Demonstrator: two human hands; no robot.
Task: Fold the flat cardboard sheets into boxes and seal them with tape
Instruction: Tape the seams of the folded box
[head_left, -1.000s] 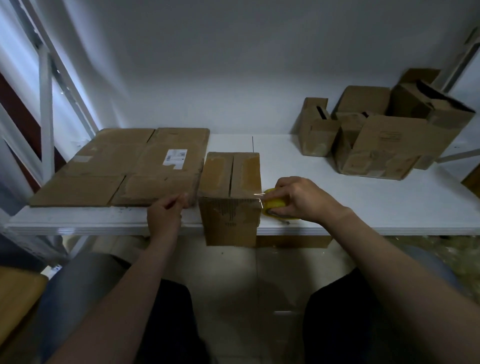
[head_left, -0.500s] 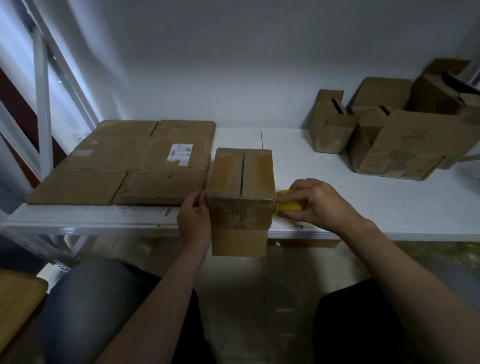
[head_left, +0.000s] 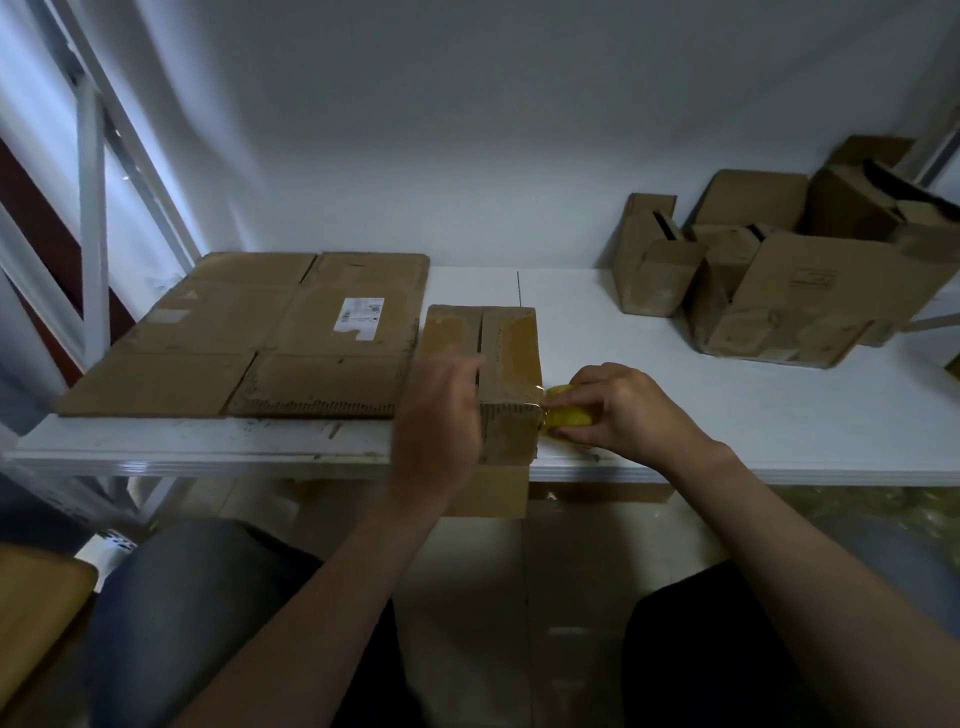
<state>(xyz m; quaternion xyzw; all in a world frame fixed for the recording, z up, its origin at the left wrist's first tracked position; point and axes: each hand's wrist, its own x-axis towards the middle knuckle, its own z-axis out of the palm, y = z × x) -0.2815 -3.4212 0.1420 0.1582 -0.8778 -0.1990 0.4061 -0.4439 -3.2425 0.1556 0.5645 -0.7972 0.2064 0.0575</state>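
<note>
— Where is the box?
— On the white desk, at its near edge; its front face hangs below that edge; the two top flaps are down, with a dark seam between them running away from the person.
— And the person's hands?
— The right hand is just right of the box, at its near top corner; the fingers are curled round a yellow tape roll; a shiny strip of clear tape runs from the roll onto the box's right edge.
— The left hand?
— It is over the box's left flap and badly blurred; the fingers look stretched out rather than curled, and nothing shows in its grip; whether it presses the flap cannot be told.
— What lies left of the box?
— Flat cardboard sheets, just beside it; one carries a white label.
— And to the right?
— A heap of folded boxes, well apart from it, towards the back of the desk; several lie tilted against each other.
</note>
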